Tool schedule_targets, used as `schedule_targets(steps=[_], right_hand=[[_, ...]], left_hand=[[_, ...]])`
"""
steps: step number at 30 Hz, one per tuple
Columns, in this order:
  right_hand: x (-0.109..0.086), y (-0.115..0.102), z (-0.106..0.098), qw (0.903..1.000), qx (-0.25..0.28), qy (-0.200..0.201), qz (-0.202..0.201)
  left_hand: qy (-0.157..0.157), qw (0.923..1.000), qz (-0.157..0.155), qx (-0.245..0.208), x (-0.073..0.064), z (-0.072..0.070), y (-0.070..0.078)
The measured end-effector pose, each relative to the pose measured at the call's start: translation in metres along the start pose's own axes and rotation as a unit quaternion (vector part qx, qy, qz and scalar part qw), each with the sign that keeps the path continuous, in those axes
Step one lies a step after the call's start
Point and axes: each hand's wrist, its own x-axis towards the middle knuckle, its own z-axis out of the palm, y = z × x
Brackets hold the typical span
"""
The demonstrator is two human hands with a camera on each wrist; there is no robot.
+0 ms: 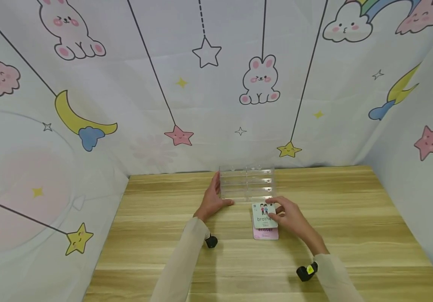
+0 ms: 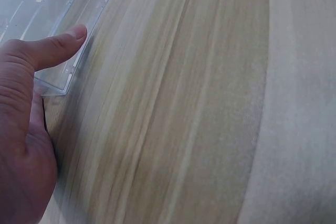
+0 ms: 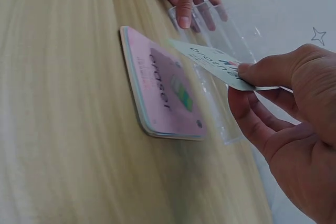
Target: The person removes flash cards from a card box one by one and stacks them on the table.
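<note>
A clear plastic rack (image 1: 246, 183) with rows of slots stands at the back of the table. My left hand (image 1: 212, 199) holds its left end, the thumb (image 2: 63, 45) along the front edge and the fingers round the side. Between thumb and fingers, my right hand (image 1: 291, 216) pinches a pale flashcard (image 3: 212, 64) reading "brother", with a picture of two figures. This card is tilted and raised above a stack of flashcards (image 3: 157, 87), whose pink top card reads "eraser". The stack lies in front of the rack.
The wooden table (image 1: 156, 218) runs back to a white cloth backdrop (image 1: 216, 96) printed with rabbits and stars. The rack stands close to this cloth. Black cameras (image 1: 211, 241) are worn on both wrists.
</note>
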Motion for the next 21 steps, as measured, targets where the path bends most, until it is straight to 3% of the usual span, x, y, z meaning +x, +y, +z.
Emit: schedule_targets(steps=[11, 21], right_hand=[[-0.014, 0.017, 0.01, 0.9985, 0.049, -0.012, 0.019], [-0.015, 0.024, 0.016, 0.9981, -0.059, 0.01, -0.012]], left_hand=[[-0.002, 1.0, -0.003, -0.006, 0.002, 0.0, -0.005], [0.001, 1.0, -0.008, -0.002, 0.001, 0.001, -0.003]])
